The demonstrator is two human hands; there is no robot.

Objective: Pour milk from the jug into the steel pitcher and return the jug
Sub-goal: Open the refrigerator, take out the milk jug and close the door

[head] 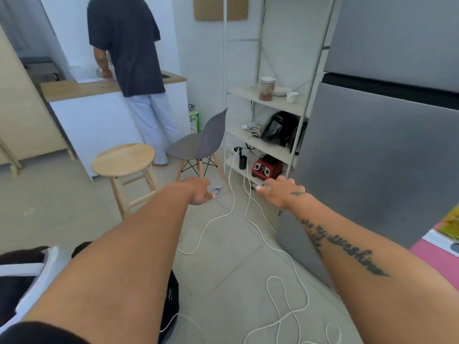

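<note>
Our bare forearms [139,256] extend forward, left hand [200,193] loosely curled and right hand [280,192] spread, both empty, beside the closed steel fridge [372,150]; no jug or pitcher shows, so we likely must open it first.

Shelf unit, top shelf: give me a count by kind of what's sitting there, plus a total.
Jar: 1
Plate: 1
Cup: 1
Total: 3
</note>
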